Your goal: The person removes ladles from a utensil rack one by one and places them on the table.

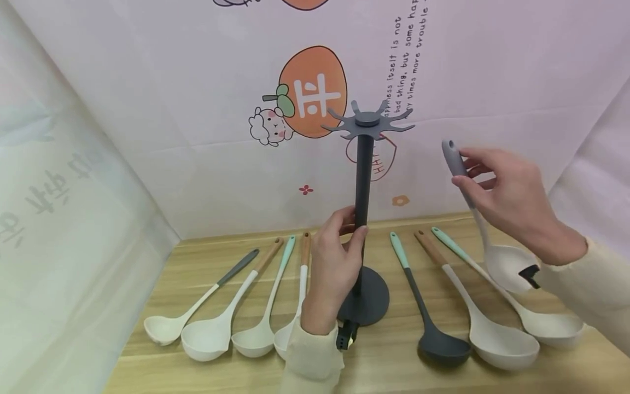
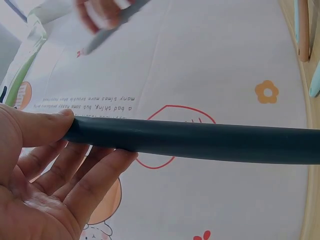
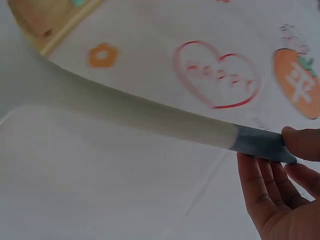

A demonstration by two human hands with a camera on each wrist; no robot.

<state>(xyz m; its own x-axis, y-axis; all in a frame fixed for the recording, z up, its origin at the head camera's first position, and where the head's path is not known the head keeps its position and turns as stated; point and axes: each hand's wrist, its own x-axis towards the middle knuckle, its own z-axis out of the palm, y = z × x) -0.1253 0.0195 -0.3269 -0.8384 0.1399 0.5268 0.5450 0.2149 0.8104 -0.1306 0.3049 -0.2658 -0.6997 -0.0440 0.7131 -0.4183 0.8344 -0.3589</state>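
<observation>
In the head view a dark grey utensil stand (image 1: 365, 180) rises from a round base, with a ring of curved hooks (image 1: 368, 127) at its top. My left hand (image 1: 334, 262) grips its pole partway up, thumb on one side and fingers on the other. To the right of the stand, my right hand (image 1: 512, 191) pinches the grey handle of a white ladle (image 1: 509, 265), raised off the table with its bowl hanging down. In the right wrist view the fingers hold that handle (image 3: 260, 144) near its end. The ladle and the hooks are apart.
Several ladles lie left of the stand, among them a grey-handled one (image 1: 167, 328) and a wooden-handled one (image 1: 206, 339). On the right lie a black ladle (image 1: 443, 347), a wooden-handled ladle (image 1: 504, 345) and a green-handled ladle (image 1: 553, 328). A printed cloth (image 1: 221, 180) hangs behind the wooden table (image 1: 389, 366).
</observation>
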